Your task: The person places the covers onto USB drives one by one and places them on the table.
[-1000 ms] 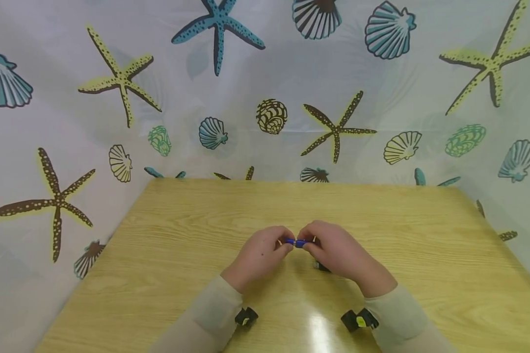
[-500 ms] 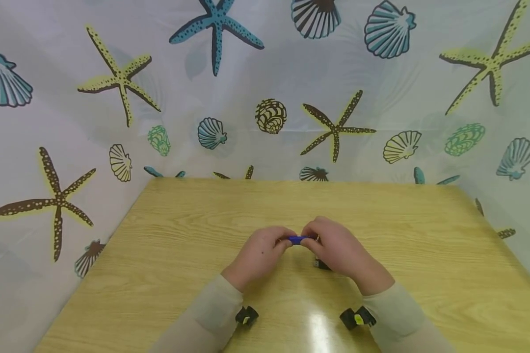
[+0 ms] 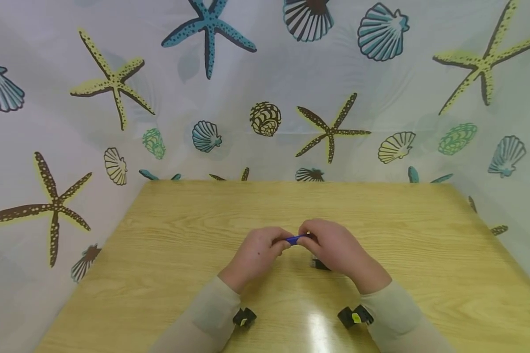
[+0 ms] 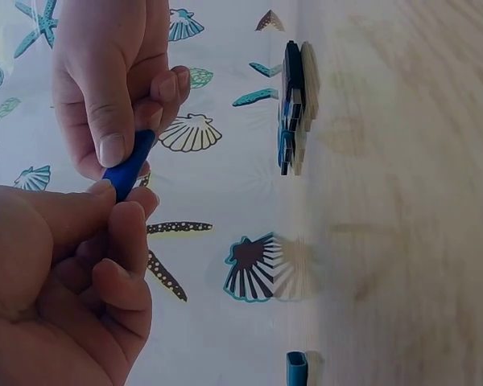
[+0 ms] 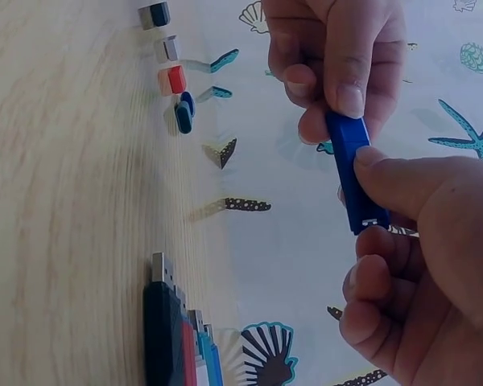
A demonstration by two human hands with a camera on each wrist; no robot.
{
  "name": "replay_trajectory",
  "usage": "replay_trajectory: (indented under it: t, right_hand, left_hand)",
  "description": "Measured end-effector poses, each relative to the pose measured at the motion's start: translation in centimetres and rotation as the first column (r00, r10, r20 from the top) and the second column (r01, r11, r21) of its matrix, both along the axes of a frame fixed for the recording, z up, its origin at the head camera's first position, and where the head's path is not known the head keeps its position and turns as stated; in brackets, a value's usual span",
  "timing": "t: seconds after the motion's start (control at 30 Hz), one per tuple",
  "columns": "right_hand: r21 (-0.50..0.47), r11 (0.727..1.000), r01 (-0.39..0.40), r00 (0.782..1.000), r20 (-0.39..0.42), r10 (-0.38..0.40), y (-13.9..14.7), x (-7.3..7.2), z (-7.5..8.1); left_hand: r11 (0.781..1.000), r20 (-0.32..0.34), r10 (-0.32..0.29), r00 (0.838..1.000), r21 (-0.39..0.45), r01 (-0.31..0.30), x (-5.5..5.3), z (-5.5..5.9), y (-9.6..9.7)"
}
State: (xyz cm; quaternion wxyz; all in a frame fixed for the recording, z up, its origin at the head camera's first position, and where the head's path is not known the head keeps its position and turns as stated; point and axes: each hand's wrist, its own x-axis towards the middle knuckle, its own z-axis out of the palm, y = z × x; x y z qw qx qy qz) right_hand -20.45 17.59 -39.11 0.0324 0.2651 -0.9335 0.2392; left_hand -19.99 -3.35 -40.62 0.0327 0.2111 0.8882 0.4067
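Observation:
Both hands pinch a blue USB flash drive [image 3: 293, 240] above the table, one at each end. My left hand [image 3: 258, 252] grips the left end between thumb and fingers, and my right hand [image 3: 335, 247] has the other end. Up close in the right wrist view, the stick [image 5: 350, 173] looks like one continuous blue body with a seam near the left thumb. Fingers cover part of it in every view. Beneath my right hand lies a black USB stick [image 3: 320, 264] with its metal plug showing, partly hidden by that hand.
On the wooden table [image 3: 181, 220], the right wrist view shows black [image 5: 163, 330], red and blue sticks side by side. Farther off stand small caps: a dark one [image 5: 154, 14], a pale one [image 5: 169, 48], a red one [image 5: 172, 80] and blue [image 5: 183, 114]. A patterned curtain [image 3: 229, 98] surrounds the table.
One second ago a metallic gap showed between two blue parts; the parts have come together and the blue now runs unbroken. The hands have barely shifted; the head view has turned slightly.

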Motion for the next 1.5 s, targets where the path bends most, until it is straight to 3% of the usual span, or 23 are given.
replay_trajectory:
  t: [0.4,0.7,0.9,1.2,1.33,1.5]
  right_hand:
    - [-0.006,1.0,0.012,1.0,-0.008,-0.012,-0.1,0.5,-0.6]
    - [-0.028,0.999,0.038,0.996,0.087,-0.035,0.4,0.5,-0.7]
    - [0.005,0.992,0.126,0.985,0.118,-0.125,1.8,-0.4,-1.5]
    - [0.086,0.955,0.285,0.943,0.154,-0.295,4.4,-1.9,-2.9]
    - [0.103,0.95,0.294,0.934,0.181,-0.308,4.7,-2.3,-3.4]
    - [0.116,0.954,0.276,0.937,0.187,-0.294,4.8,-2.5,-4.3]
  left_hand:
    - [0.999,-0.019,0.017,1.0,-0.028,-0.017,0.4,-0.6,0.2]
    - [0.993,-0.064,0.055,0.996,-0.099,-0.061,0.6,-0.8,-0.2]
    - [0.99,-0.079,0.077,0.994,-0.116,-0.086,0.5,-0.9,-0.5]
    - [0.989,-0.068,0.09,0.994,-0.116,-0.098,0.1,-1.0,-1.0]
    - [0.986,-0.044,0.115,0.992,-0.114,-0.119,0.0,-0.9,-1.1]
    - [0.984,-0.057,0.123,0.991,-0.121,-0.129,-0.2,-1.1,-1.4]
